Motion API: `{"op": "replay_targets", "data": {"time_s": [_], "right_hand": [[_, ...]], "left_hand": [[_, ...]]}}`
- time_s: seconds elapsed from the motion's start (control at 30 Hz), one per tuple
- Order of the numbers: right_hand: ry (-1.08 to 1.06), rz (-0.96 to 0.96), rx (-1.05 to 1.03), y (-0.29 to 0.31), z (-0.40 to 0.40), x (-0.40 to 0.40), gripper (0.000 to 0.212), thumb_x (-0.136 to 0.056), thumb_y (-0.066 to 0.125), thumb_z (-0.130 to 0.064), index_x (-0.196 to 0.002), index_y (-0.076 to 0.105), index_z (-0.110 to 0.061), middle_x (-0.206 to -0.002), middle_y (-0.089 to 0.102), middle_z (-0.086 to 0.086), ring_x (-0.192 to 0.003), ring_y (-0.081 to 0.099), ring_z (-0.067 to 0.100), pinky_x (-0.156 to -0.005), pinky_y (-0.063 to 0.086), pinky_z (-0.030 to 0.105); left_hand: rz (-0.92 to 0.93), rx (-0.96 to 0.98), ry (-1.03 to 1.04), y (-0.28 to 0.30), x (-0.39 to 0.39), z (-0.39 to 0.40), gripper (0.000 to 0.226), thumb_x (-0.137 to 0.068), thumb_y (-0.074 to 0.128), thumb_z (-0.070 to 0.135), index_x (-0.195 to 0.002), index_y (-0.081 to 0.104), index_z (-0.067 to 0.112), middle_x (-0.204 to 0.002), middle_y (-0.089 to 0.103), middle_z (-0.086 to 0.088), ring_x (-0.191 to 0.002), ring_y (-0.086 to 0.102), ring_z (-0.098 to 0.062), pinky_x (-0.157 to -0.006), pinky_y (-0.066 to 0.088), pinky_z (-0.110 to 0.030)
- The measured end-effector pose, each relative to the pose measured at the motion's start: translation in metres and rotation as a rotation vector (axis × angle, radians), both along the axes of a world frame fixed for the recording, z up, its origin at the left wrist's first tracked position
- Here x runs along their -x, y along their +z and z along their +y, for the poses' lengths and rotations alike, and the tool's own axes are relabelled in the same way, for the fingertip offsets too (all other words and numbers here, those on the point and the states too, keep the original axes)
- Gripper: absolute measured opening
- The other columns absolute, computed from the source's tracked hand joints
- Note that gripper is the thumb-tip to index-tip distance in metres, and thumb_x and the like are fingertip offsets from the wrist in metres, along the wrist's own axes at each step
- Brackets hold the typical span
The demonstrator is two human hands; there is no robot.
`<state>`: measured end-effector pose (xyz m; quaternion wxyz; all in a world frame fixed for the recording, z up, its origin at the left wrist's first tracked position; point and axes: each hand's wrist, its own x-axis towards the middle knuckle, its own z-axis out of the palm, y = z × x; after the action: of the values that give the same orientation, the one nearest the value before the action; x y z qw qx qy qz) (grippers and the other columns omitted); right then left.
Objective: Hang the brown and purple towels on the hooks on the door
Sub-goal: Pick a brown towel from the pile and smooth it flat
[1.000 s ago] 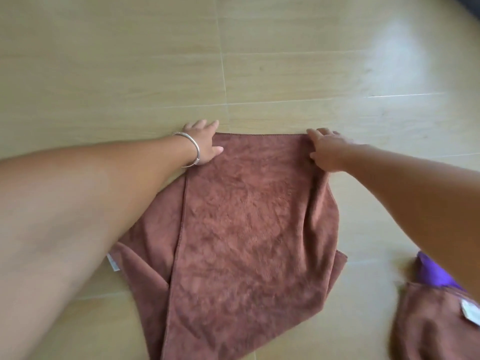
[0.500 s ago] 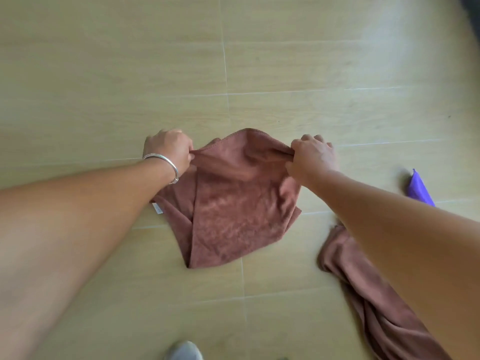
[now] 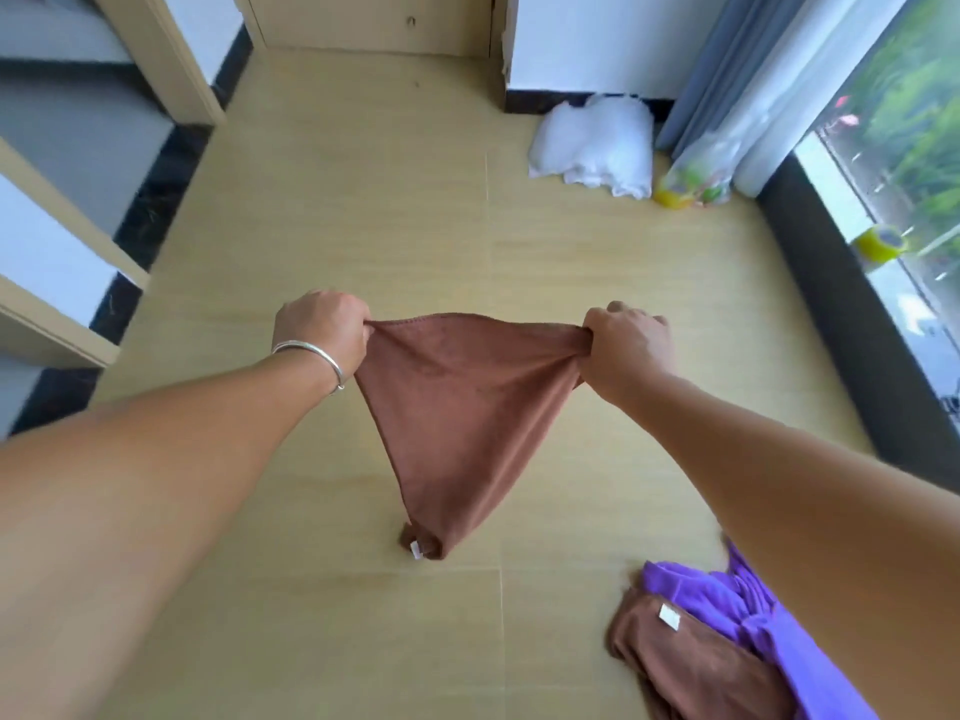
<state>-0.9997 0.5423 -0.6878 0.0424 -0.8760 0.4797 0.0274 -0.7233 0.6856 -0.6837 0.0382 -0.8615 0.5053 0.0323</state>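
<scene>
A brown towel (image 3: 462, 407) hangs stretched between my two hands above the floor, its lower tip with a white tag close to the tiles. My left hand (image 3: 322, 330), with a silver bangle on the wrist, grips its left top corner. My right hand (image 3: 626, 343) grips the right top corner. A purple towel (image 3: 701, 595) lies crumpled on the floor at lower right, partly under my right arm. A second brown towel (image 3: 675, 657) lies beside it. A wooden door (image 3: 374, 18) stands at the far end; no hooks show.
A white bundle (image 3: 597, 142) and a plastic bag (image 3: 701, 174) lie by the curtain (image 3: 753, 70) at the far right. A window with a dark sill (image 3: 841, 314) runs along the right. Door frames (image 3: 156, 59) line the left wall.
Both hands gripped the brown towel's top corners and lifted it off the floor. The view rose from the floor to show the room, the door and the window.
</scene>
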Motion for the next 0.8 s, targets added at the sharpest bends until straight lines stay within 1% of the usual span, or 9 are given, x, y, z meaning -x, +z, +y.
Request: {"op": "replay_targets", "data": {"time_s": [0.17,0.27,0.33,0.43,0.53,0.6,0.7,0.77,0.8], "right_hand": [[0.031,-0.05,0.122,0.112,-0.012,-0.024,0.017,-0.075,0.062,-0.023,-0.092,0.062,-0.022,-0.093,0.055,0.001,-0.094,0.054,0.025,-0.086,0.04,0.037],[0.07,-0.07,0.192,0.145,0.001,-0.018,0.012,-0.077,0.059,-0.018,-0.088,0.062,-0.02,-0.094,0.058,0.001,-0.094,0.055,0.026,-0.085,0.041,0.038],[0.105,-0.088,0.217,0.148,0.02,-0.002,0.012,-0.077,0.058,-0.018,-0.087,0.063,-0.02,-0.095,0.059,0.001,-0.095,0.054,0.025,-0.084,0.04,0.037],[0.178,-0.092,0.192,0.135,0.057,0.026,0.015,-0.078,0.054,-0.02,-0.088,0.065,-0.02,-0.095,0.058,-0.002,-0.097,0.051,0.023,-0.088,0.036,0.034],[0.24,-0.091,0.178,0.106,0.096,0.052,0.02,-0.083,0.049,-0.026,-0.084,0.068,-0.02,-0.092,0.06,-0.002,-0.096,0.053,0.022,-0.091,0.036,0.034],[0.282,-0.064,0.138,0.077,0.131,0.079,0.017,-0.082,0.054,-0.024,-0.083,0.07,-0.018,-0.091,0.061,-0.001,-0.097,0.054,0.024,-0.094,0.037,0.035],[0.325,0.018,0.025,0.025,0.184,0.123,0.011,-0.079,0.06,-0.021,-0.085,0.069,-0.017,-0.092,0.06,-0.001,-0.101,0.054,0.025,-0.096,0.037,0.035],[0.325,0.09,-0.06,-0.009,0.221,0.151,0.01,-0.079,0.065,-0.024,-0.087,0.069,-0.019,-0.094,0.06,-0.002,-0.1,0.054,0.024,-0.096,0.038,0.034],[0.324,0.121,-0.097,-0.025,0.24,0.164,0.011,-0.077,0.07,-0.027,-0.084,0.07,-0.02,-0.091,0.061,-0.003,-0.097,0.056,0.024,-0.093,0.041,0.035]], "left_hand": [[-0.014,0.146,0.033,0.12,-0.028,0.002,0.019,-0.09,0.055,0.031,-0.09,0.073,0.025,-0.089,0.068,-0.004,-0.082,0.061,-0.032,-0.061,0.04,-0.029],[0.011,0.225,0.025,0.162,-0.027,0.026,0.015,-0.088,0.059,0.031,-0.09,0.074,0.028,-0.091,0.069,-0.001,-0.086,0.062,-0.03,-0.066,0.047,-0.031],[0.012,0.243,-0.009,0.172,-0.018,0.054,0.013,-0.088,0.061,0.031,-0.09,0.074,0.03,-0.094,0.068,0.001,-0.09,0.061,-0.028,-0.069,0.048,-0.032],[0.002,0.196,-0.046,0.16,0.004,0.108,0.012,-0.089,0.061,0.031,-0.09,0.073,0.03,-0.095,0.067,0.006,-0.092,0.059,-0.023,-0.069,0.049,-0.034],[-0.01,0.112,-0.084,0.129,0.024,0.153,0.013,-0.09,0.059,0.032,-0.09,0.073,0.032,-0.095,0.066,0.011,-0.092,0.057,-0.02,-0.066,0.047,-0.031],[0.005,0.037,-0.099,0.097,0.052,0.187,0.013,-0.089,0.061,0.033,-0.091,0.073,0.033,-0.098,0.066,0.012,-0.095,0.057,-0.019,-0.066,0.044,-0.029],[0.06,-0.056,-0.147,0.04,0.098,0.24,0.011,-0.086,0.065,0.032,-0.091,0.075,0.032,-0.098,0.067,0.01,-0.095,0.059,-0.02,-0.068,0.043,-0.029],[0.113,-0.135,-0.15,0.004,0.127,0.275,0.01,-0.084,0.067,0.031,-0.09,0.075,0.031,-0.096,0.067,0.01,-0.093,0.061,-0.019,-0.068,0.043,-0.028],[0.136,-0.166,-0.147,-0.012,0.138,0.292,0.008,-0.083,0.068,0.029,-0.087,0.075,0.03,-0.093,0.068,0.01,-0.091,0.061,-0.019,-0.067,0.043,-0.028]]}}
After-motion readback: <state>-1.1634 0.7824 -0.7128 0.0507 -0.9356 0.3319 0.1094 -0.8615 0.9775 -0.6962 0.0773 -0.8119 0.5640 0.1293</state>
